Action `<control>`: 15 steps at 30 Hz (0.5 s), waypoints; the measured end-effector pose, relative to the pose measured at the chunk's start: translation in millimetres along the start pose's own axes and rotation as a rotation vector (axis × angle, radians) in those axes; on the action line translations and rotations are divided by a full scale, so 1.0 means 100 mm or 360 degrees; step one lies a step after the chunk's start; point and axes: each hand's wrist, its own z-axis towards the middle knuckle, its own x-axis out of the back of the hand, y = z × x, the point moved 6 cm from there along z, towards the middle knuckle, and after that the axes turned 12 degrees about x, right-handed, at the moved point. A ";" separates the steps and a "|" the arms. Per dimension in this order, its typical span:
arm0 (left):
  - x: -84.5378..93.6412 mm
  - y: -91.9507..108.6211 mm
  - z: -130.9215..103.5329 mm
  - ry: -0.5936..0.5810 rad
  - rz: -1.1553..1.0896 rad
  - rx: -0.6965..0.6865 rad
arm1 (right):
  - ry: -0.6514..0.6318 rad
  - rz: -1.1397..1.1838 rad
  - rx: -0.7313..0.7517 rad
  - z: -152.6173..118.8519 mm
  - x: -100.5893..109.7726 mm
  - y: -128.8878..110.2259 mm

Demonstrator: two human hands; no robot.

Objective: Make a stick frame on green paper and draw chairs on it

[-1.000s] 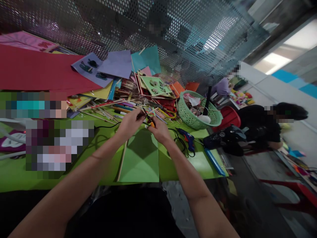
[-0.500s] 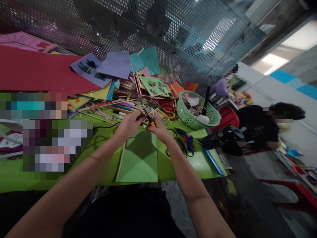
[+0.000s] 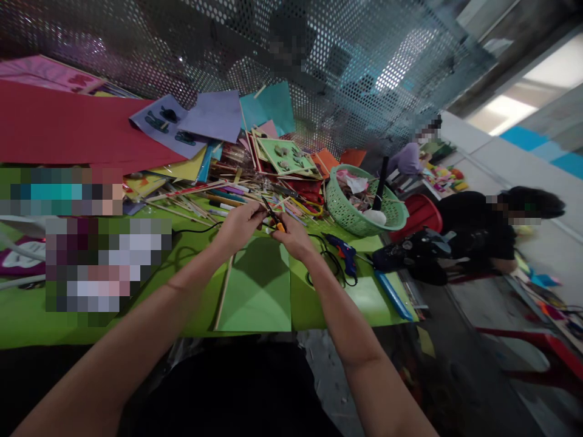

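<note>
My right hand (image 3: 293, 235) is wrapped round the orange handle of a small dark-bladed cutting tool (image 3: 273, 217), whose tip points up and left. Beside it, my left hand (image 3: 241, 226) has its fingers pinched near the blades; what they hold is too small to make out. Below both hands a green sheet (image 3: 259, 291) lies on the green table cover, with a thin wooden stick (image 3: 224, 292) along its left edge. A blue glue gun (image 3: 344, 255) with a black cord rests to the right of my right hand.
Behind my hands lie loose sticks, markers and coloured papers. A green basket (image 3: 396, 221) holds scraps and a black-handled tool. A long blue object (image 3: 392, 295) lies near the right table edge. Red paper (image 3: 68, 130) covers the back left. People sit at the right.
The view has shifted slightly. Both hands stay close together around the cutting tool, with almost no other movement.
</note>
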 end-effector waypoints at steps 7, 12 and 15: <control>0.03 0.02 0.00 -0.0013 -0.0010 0.0009 | 0.0133 -0.0191 0.0008 0.01 0.03 0.00; 0.17 0.04 0.01 0.0078 -0.0066 0.0031 | 0.0131 -0.0415 -0.0170 0.07 0.26 0.09; 0.28 0.02 0.03 0.0199 -0.0066 0.0061 | 0.0056 -0.0692 -0.0285 0.18 0.41 0.17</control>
